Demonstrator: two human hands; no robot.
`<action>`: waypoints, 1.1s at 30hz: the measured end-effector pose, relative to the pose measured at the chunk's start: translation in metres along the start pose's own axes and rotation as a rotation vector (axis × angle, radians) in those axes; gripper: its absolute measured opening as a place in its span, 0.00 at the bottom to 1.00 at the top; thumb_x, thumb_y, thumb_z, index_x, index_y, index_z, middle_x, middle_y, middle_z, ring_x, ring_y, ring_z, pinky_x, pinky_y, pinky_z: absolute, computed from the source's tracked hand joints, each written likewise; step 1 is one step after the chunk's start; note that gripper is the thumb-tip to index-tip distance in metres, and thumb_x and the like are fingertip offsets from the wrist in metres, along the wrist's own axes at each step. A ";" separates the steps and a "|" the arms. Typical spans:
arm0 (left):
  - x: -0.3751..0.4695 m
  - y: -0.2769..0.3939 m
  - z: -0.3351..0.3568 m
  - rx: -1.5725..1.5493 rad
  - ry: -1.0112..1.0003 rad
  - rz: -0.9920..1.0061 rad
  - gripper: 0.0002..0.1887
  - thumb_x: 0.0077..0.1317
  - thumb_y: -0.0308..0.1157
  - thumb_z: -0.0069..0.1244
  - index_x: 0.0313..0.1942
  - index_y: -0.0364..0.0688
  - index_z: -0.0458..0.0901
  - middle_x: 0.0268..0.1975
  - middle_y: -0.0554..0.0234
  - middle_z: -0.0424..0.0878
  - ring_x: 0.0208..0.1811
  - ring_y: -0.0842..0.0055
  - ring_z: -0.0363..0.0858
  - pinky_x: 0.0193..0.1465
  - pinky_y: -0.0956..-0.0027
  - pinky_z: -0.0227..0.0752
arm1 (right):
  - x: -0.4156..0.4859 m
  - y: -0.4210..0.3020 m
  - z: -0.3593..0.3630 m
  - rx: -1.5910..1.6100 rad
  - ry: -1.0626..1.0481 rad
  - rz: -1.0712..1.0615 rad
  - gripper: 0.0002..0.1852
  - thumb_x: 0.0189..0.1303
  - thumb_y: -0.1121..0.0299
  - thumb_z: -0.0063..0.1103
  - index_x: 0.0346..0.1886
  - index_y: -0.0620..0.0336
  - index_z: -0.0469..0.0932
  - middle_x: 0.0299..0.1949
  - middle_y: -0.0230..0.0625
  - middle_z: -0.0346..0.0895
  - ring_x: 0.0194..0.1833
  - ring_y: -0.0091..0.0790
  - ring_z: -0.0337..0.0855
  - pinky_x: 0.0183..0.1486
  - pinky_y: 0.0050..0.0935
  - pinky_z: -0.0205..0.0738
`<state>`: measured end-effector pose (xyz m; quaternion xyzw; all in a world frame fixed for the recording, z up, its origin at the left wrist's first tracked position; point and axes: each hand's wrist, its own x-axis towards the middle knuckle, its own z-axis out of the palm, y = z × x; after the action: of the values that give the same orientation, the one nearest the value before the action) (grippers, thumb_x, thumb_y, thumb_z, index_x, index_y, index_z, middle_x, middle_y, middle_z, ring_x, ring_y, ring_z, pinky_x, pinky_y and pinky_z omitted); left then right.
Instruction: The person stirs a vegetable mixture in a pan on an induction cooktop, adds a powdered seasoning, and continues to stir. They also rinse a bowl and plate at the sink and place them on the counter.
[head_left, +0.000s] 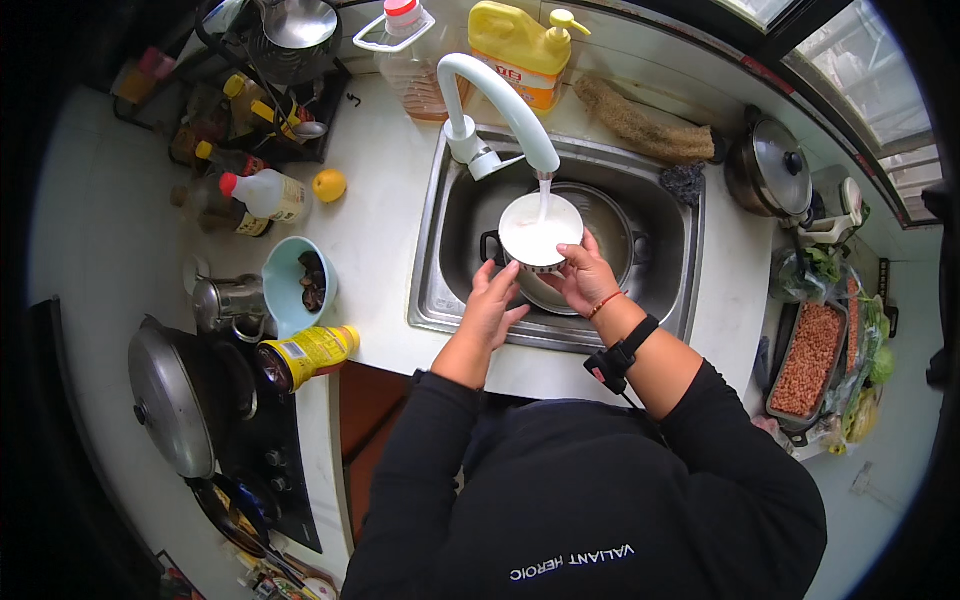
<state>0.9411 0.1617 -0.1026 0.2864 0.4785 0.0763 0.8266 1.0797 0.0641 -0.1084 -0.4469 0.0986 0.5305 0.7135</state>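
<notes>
A white bowl with a patterned outer wall is held under the running stream of the white faucet. My right hand grips its near right rim, with the thumb on top. To the bowl's lower left is my left hand, fingers spread; its fingertips come close to the rim, and whether they touch is unclear. Below the bowl, a round metal pot with black handles sits in the stainless steel sink, partly hidden by the bowl and my hands. Cloudy white liquid appears inside the bowl.
Behind the sink stand a yellow pump jug, a clear plastic jug and a dried loofah. On the left are an orange fruit, a light blue bowl, a yellow bottle and a lidded wok. A lidded pot stands right.
</notes>
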 end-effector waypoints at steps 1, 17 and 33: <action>0.003 -0.001 0.008 -0.080 -0.054 0.001 0.38 0.62 0.44 0.57 0.67 0.46 0.54 0.64 0.56 0.62 0.64 0.61 0.63 0.58 0.50 0.66 | -0.001 -0.001 -0.002 0.009 -0.023 0.002 0.36 0.57 0.70 0.58 0.68 0.38 0.55 0.61 0.32 0.64 0.59 0.37 0.68 0.56 0.51 0.69; 0.056 0.041 0.030 0.259 -0.201 0.347 0.32 0.59 0.31 0.58 0.64 0.39 0.65 0.51 0.60 0.77 0.50 0.75 0.77 0.46 0.65 0.77 | 0.006 -0.037 -0.012 -1.961 -0.503 -0.375 0.31 0.51 0.64 0.62 0.63 0.46 0.70 0.67 0.26 0.66 0.72 0.31 0.54 0.68 0.70 0.39; 0.073 0.031 0.024 0.112 -0.091 -0.021 0.25 0.62 0.41 0.48 0.60 0.46 0.68 0.50 0.56 0.77 0.46 0.65 0.79 0.43 0.51 0.75 | 0.025 -0.044 -0.004 -1.818 -0.585 -0.207 0.33 0.46 0.63 0.68 0.60 0.58 0.73 0.53 0.47 0.76 0.55 0.50 0.74 0.58 0.40 0.69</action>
<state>1.0048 0.2073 -0.1313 0.3302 0.4467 0.0277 0.8311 1.1293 0.0764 -0.1026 -0.6857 -0.5726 0.4290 0.1340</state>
